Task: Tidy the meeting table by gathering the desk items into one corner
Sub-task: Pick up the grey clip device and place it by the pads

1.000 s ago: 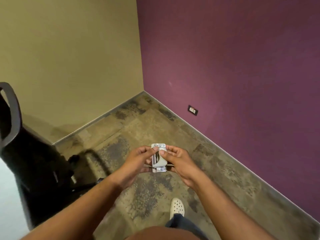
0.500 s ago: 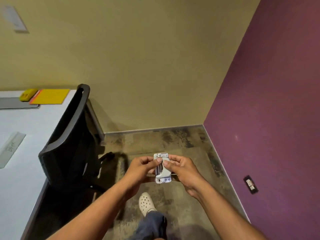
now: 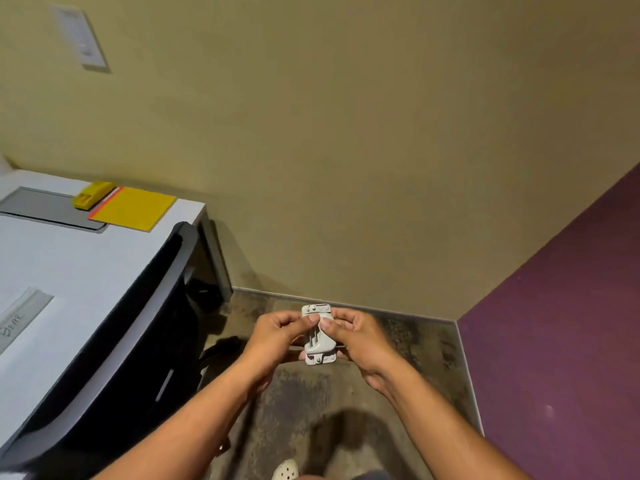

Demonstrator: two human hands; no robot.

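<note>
Head view. At 6 o'clock, just below centre: both hands held out over the floor, sharing one small device (image 3: 319, 336). Device: pale grey, rectangular with rounded corners, hard and smooth like plastic or metal, dark slots down its middle, small screws at both short ends; kind not clear. Left hand (image 3: 273, 342) curled round its left edge, thumb pressed on the top face. Right hand (image 3: 360, 339) curled round the right edge, thumb beside the other thumb, the two nearly touching. Device upright along the 12–6 line, well apart from the table.

At 9 o'clock: white table (image 3: 52, 258), flat, matte, square-cornered, on a grey metal leg. Near its far corner, at 10 o'clock: yellow pad (image 3: 133, 208), thin, square, with an orange strip along its left edge. Just beside it, touching or nearly so: a yellow block (image 3: 92, 195), chunky, glossy plastic. Both overlapping a grey inset panel (image 3: 38, 206) with a dark rim. At 8 o'clock on the table: a clear ruler (image 3: 20, 318), long, flat, with handwriting on it.

Between table and hands: black chair (image 3: 138, 341), curved back with a smooth rim, pushed against the table edge.

At 12 o'clock: olive wall, faintly textured, a white plate (image 3: 81, 38) mounted high at 11. At 3 to 4 o'clock: purple wall, fine-grained. Floor (image 3: 408, 341): mottled brown-grey carpet. At 6 o'clock, bottom edge: a pale perforated clog (image 3: 285, 470).
</note>
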